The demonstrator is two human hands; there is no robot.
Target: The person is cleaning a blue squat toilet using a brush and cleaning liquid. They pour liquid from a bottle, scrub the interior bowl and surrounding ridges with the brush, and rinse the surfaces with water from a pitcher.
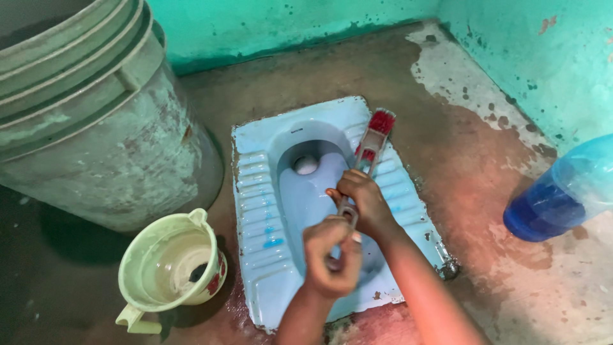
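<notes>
One big grey drum (89, 108), upper left of the frame. One pale blue squat toilet (268, 255) at centre, set into the wet floor (460, 160). One blue bottle (562, 191) at the right edge, lying tilted. One pale green jug (169, 268), lower left, just beside the toilet. One brush (370, 144) with red bristles, slanting over the bowl, bristles at the upper right rim. Two hands: right hand (365, 201) closed around the handle's middle, left hand (332, 255) fisted on the handle's lower end.
</notes>
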